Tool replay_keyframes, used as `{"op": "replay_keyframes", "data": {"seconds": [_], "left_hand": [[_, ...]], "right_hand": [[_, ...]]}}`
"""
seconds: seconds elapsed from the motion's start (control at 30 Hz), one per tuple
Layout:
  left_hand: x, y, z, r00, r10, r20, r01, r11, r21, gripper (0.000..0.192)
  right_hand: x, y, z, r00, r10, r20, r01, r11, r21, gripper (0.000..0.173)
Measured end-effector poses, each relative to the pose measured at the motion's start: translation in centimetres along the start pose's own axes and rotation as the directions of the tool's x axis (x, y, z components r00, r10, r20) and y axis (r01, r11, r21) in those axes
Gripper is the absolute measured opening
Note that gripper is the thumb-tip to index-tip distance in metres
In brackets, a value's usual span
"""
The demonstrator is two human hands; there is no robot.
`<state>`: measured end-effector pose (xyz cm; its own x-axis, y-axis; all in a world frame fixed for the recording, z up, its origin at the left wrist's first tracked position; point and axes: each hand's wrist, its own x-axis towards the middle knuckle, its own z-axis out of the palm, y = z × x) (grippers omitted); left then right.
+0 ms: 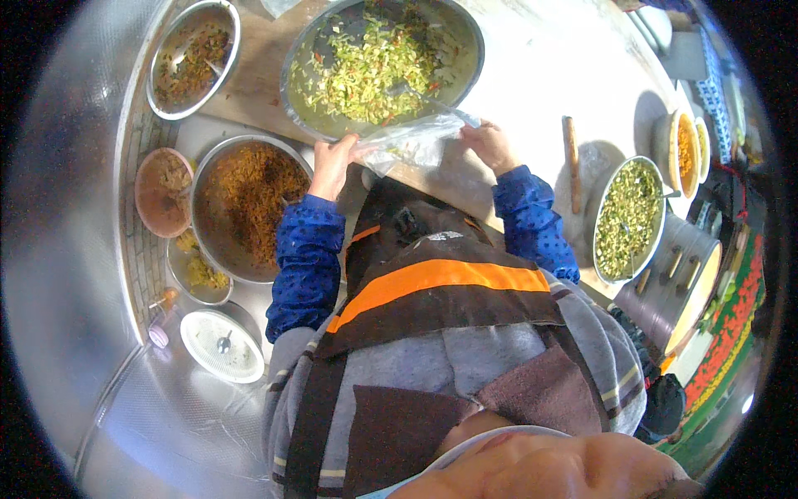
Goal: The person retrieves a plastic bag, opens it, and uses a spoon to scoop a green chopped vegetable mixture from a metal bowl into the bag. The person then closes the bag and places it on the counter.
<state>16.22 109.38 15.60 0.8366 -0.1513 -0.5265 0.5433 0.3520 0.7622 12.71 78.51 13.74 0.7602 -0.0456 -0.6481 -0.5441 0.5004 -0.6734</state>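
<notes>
A clear plastic bag (411,145) is stretched between my hands at the near rim of a large metal bowl (288,87). My left hand (333,163) grips one side of it; my right hand (491,146) pinches the opposite side. Small pale bits show in or on the film. The bowl holds chopped pale-green vegetables (374,75) with red bits. A spoon (430,98) rests in the mix, its handle running over the rim to my right fingertips; whether they also touch it I cannot tell.
Left stand an oval bowl (235,37) of filling, a large bowl (198,206) of orange-brown shreds, a pink bowl (144,209) and a white strainer basket (212,362). Right are a wooden rolling pin (572,165), a bowl of chopped greens (629,218) and a stacked steamer (667,280).
</notes>
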Motion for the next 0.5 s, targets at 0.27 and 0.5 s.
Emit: {"op": "replay_keyframes", "data": {"seconds": [0.27,0.5], "left_hand": [[-0.1,-0.2,0.1,1.000,0.022,0.008,-0.022,0.999,-0.029,0.020],[0.4,-0.5,0.1,0.998,-0.031,-0.059,0.030,0.999,-0.026,0.023]], "right_hand": [[1.7,-1.1,0.1,0.958,-0.274,0.079,0.260,0.954,0.151,0.035],[-3.8,-4.2,5.1,0.822,-0.545,0.162,0.314,0.197,-0.929,0.036]]}}
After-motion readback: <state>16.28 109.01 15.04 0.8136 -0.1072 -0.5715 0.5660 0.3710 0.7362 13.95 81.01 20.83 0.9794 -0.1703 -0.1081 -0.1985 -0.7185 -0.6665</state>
